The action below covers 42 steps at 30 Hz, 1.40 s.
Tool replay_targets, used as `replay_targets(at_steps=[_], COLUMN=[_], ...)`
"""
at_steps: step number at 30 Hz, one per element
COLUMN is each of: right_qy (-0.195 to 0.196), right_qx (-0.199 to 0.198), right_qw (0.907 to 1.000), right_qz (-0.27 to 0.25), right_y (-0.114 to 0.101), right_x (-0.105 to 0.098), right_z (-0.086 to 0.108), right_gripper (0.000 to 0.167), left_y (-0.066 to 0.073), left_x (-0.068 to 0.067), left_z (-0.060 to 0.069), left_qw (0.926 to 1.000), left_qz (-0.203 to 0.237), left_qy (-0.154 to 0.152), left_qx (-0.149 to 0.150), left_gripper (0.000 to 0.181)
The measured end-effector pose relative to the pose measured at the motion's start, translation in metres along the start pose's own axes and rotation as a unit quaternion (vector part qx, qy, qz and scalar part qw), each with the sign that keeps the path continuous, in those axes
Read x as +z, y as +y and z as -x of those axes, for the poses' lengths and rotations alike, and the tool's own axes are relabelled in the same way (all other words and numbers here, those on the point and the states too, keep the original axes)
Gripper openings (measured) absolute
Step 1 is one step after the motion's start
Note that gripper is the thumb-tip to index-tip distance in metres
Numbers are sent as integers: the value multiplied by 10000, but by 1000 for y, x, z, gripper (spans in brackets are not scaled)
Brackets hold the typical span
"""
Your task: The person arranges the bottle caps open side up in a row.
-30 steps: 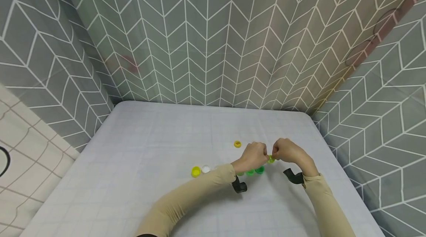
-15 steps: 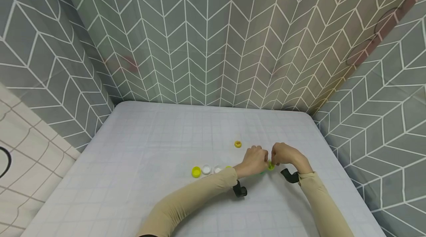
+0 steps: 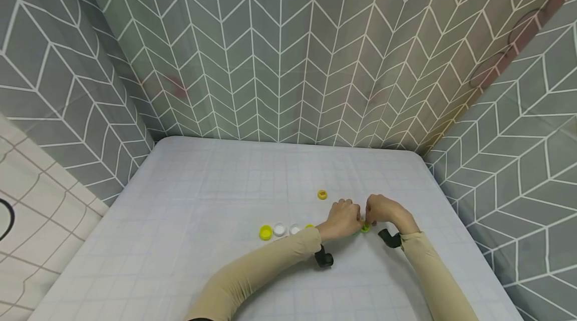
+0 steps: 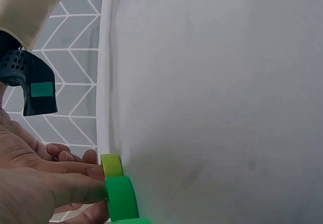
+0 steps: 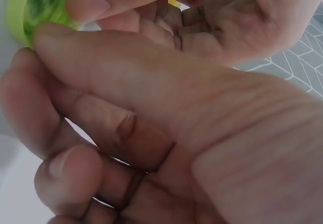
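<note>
Over the row's right end, my left hand [image 3: 341, 219] and right hand [image 3: 386, 210] meet at a lime-green bottle cap [image 3: 365, 228]. In the right wrist view, the right thumb and forefinger pinch this cap's rim [image 5: 17, 13], while the left thumb [image 5: 90, 2] lies at its other side. The left wrist view shows the lime cap [image 4: 112, 165] standing beside a larger green cap [image 4: 122, 199], which the left thumb touches or nearly touches. Yellow [image 3: 266, 232] and white caps [image 3: 279, 229] lie left of the hands. My left forearm and hand hide part of the row.
A yellow-orange cap [image 3: 322, 195] lies apart, behind the row. Another white cap [image 3: 295, 229] sits close to the left sleeve. The white cloth-covered table [image 3: 203, 201] is bounded by grey patterned curtains [image 3: 279, 60]. Both wrists carry black camera mounts [image 3: 323, 257].
Both hands have come slightly nearer to me, bringing the lime cap down to the row's right end. The right hand has also moved a little left. Other visible caps stay put.
</note>
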State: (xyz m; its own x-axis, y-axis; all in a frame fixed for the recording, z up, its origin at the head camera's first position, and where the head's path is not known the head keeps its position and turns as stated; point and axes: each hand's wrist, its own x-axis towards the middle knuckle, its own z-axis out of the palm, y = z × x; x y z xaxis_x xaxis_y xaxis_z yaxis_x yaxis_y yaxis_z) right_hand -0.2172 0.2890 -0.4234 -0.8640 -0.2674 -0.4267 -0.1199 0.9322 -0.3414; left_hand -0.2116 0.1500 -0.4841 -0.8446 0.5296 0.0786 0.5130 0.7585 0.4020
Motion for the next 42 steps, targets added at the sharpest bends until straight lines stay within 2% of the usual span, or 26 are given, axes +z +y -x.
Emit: replay_targets(at_steps=[5, 11, 16, 20, 26, 32, 35, 38, 42], right_qy=[21, 117, 221, 377, 688, 1080, 1224, 1377, 1650], right_qx=[119, 1, -28, -64, -201, -528, -759, -983, -1214], right_qw=[9999, 9999, 9997, 9993, 9974, 9925, 9894, 9855, 9788], right_qz=[-64, 32, 90, 29, -82, -223, -196, -113, -69], right_y=[-3, -4, -6, -10, -20, -33, -41, -49, -57], right_x=[1, -4, -9, -11, -12, -15, -17, -20, -22], right_z=[2, 6, 6, 5, 7, 6, 2, -2, -9], right_gripper=[8, 4, 9, 17, 26, 27, 26, 25, 28], left_y=[-1, -2, -7, -15, -34, -50, -55, -61, -68], left_x=[-1, -6, -14, -24, -49, -74, -83, -90, -93], left_z=[2, 5, 6, 7, 8, 9, 10, 10, 9], left_qw=[10000, 9998, 9998, 9992, 9978, 9974, 9974, 9976, 9968], left_qz=[63, 129, 175, 357, 599, 655, 584, 476, 484], left_qy=[-58, -69, 9, 155, 277, 154, 36, 39, 403], left_qx=[-39, -115, -132, -44, -43, -253, -426, -511, -492], left_gripper=[12, 18, 22, 21, 18, 15, 14, 12, 17])
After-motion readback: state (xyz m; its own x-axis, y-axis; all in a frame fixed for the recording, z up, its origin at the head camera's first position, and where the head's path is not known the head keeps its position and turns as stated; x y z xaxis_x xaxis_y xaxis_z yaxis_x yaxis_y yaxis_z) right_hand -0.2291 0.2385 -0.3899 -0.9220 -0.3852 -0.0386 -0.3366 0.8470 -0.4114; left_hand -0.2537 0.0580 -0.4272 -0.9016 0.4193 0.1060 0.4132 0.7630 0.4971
